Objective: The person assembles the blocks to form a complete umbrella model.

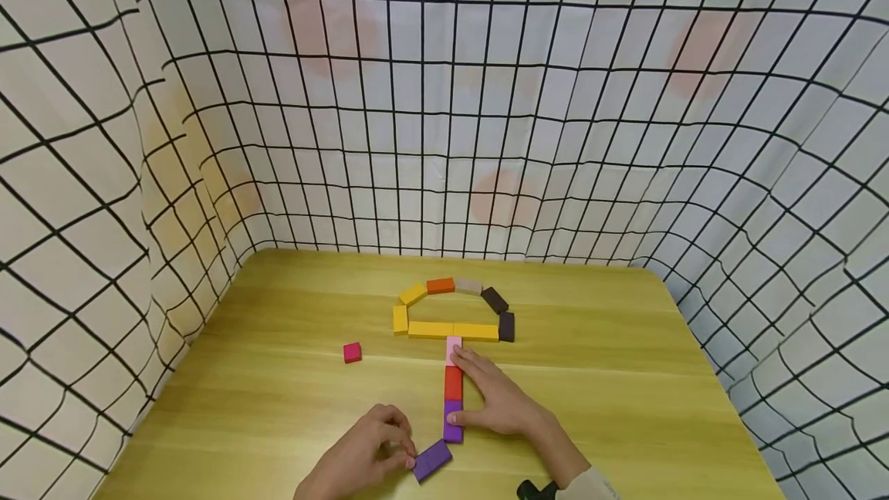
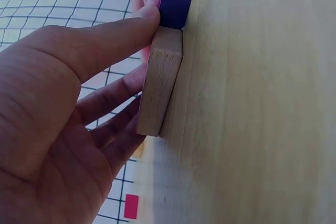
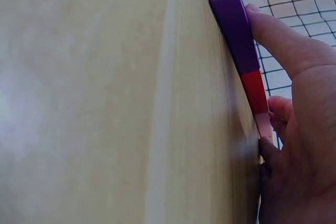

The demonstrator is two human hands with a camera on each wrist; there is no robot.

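Observation:
In the head view, my left hand (image 1: 368,442) pinches the left end of a slanted purple block (image 1: 432,460) between thumb and fingers. The left wrist view shows a bare wooden side face (image 2: 161,82) beside that hand, just below a purple block. My right hand (image 1: 496,392) lies spread along a straight column. Its thumb touches the upright purple block (image 1: 453,421), and its fingertips rest by the pink block (image 1: 454,351). Between these sits a red block (image 1: 453,383). The slanted block's upper corner is close to the column's lower end.
Above the column, yellow blocks (image 1: 430,329) form a straight bar. Yellow, orange, pale and dark blocks (image 1: 495,300) arch over it. A small crimson block (image 1: 352,353) sits to the left. A black object (image 1: 536,490) is at the bottom edge. Black-gridded white walls (image 1: 444,137) enclose the table.

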